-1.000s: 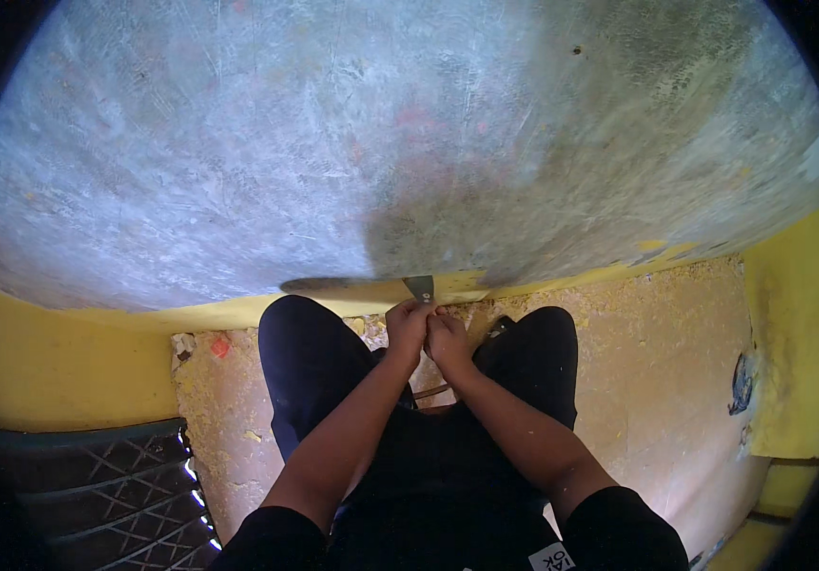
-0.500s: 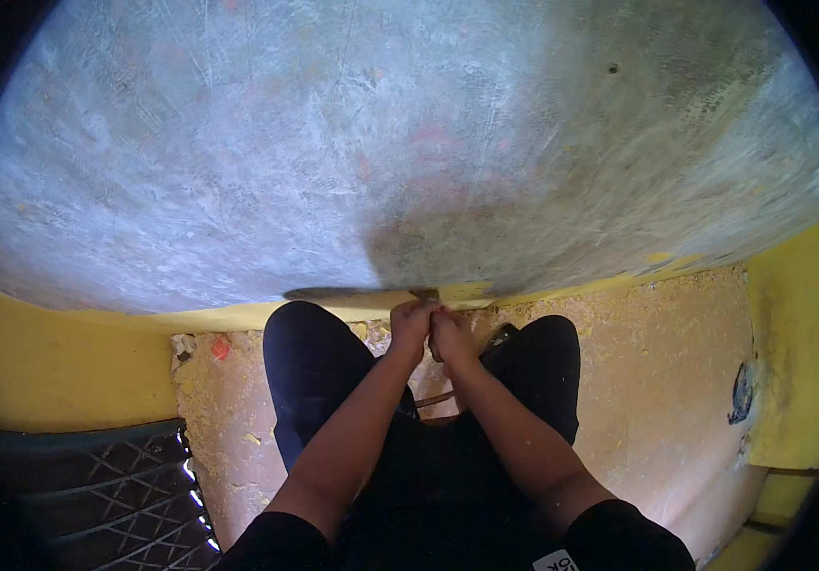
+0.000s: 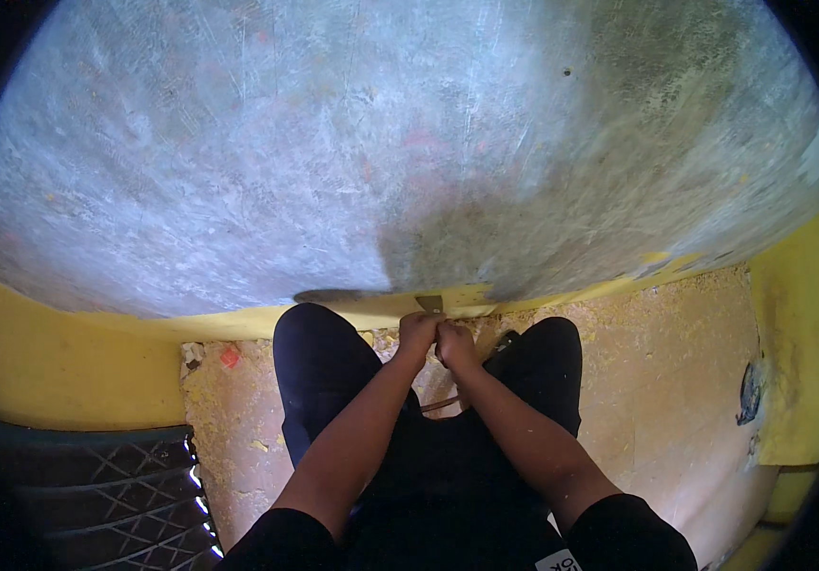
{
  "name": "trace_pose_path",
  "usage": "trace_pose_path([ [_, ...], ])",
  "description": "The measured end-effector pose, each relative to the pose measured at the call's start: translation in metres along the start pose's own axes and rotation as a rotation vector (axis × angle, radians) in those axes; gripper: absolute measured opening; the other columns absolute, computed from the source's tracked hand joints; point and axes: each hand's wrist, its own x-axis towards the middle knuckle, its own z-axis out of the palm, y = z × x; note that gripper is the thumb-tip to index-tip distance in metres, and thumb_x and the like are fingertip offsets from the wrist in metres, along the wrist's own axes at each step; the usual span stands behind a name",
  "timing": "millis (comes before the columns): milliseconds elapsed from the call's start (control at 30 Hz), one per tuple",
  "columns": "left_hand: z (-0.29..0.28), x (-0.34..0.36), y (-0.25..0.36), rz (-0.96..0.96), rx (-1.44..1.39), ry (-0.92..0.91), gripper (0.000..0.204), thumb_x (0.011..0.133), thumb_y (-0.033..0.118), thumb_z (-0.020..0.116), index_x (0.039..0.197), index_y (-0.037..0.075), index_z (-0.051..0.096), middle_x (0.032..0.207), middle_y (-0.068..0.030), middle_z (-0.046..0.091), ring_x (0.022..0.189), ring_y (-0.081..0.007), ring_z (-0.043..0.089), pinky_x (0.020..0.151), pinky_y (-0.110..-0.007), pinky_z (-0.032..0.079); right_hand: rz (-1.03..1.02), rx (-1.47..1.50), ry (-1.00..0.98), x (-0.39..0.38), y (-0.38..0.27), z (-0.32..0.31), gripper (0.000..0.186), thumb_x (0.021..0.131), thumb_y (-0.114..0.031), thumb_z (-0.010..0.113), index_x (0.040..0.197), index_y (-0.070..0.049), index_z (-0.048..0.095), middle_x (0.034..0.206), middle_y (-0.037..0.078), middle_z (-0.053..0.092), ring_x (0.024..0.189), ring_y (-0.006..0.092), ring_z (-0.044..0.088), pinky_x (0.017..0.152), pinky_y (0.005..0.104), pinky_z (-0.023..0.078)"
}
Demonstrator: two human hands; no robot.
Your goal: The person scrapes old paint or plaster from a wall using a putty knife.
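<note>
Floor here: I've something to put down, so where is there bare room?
Widest: lightly flecked floor between right knee and dark crumpled thing. Crowded: between the knees, where left hand and right hand grip a scraper; also the left strip, with flakes and a red scrap.

1. A plain black top fills the lower middle of the frame, its folds mostly lost in the dark cloth.
2. The left sleeve, at the lower left, is short and black, with a loose hem.
3. The right sleeve, at the lower right, matches it in colour and cut.
4. A white patch with dark lettering sits on the top, right of centre, cut off by the bottom edge.
5. Black trousers cover both rounded knees, left and right of centre.
6. Both hands and both forearms are bare.
</note>
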Motion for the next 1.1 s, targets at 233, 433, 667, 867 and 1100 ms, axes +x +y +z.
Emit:
trace_pose_path([
  [233,0.009,-0.052,0.045,0.048,-0.125,-0.148,0.015,0.082,0.009,0.068,0.091,-0.004,0.066,0.081,-0.0114,0.066,0.072,-0.0193,0.064,0.066,-0.032,0.053,0.436,0.506,0.159,-0.038,-0.097,-0.027,0.033,0.092,-0.024,0.053,0.092,0.007,0.064,0.073,0.014,0.063,0.066,0.0227,0.059,0.062,0.0389,0.045],
  [433,0.005,-0.049,0.042,-0.034,-0.134,-0.147,0.012,0.082,0.004,0.067,0.091,-0.004,0.067,0.080,-0.0090,0.065,0.070,-0.0177,0.062,0.065,-0.032,0.051,0.181,0.383,0.250,-0.042,-0.090,-0.018,0.027,0.094,-0.022,0.050,0.086,0.001,0.061,0.061,0.001,0.052,0.051,0.0068,0.047,0.046,0.0245,0.034],
  [667,0.000,-0.020,0.013,-0.100,0.179,-0.009,0.015,0.077,0.005,0.070,0.088,-0.004,0.067,0.083,-0.0119,0.066,0.075,-0.0213,0.063,0.065,-0.036,0.048,0.509,0.347,0.150,-0.033,-0.041,0.015,0.042,0.094,-0.036,0.050,0.108,0.002,0.063,0.090,0.026,0.067,0.089,0.0357,0.065,0.077,0.0426,0.048],
  [867,0.015,-0.020,0.019,-0.076,0.292,-0.095,0.024,0.072,0.004,0.067,0.095,-0.005,0.065,0.086,-0.0139,0.066,0.071,-0.0225,0.063,0.060,-0.039,0.048,0.518,0.034,0.044,-0.031,-0.014,0.004,0.050,0.096,-0.044,0.038,0.101,0.000,0.062,0.083,0.017,0.066,0.085,0.0380,0.063,0.080,0.0458,0.047],
  [1100,-0.016,0.003,-0.013,0.155,0.376,0.052,0.026,0.076,0.020,0.066,0.084,-0.004,0.062,0.069,-0.0143,0.060,0.060,-0.0257,0.059,0.049,-0.039,0.043,0.210,0.289,-0.056,-0.046,-0.078,-0.005,0.036,0.092,-0.032,0.044,0.092,0.000,0.059,0.064,0.011,0.058,0.042,0.0192,0.051,0.042,0.0315,0.039],
])
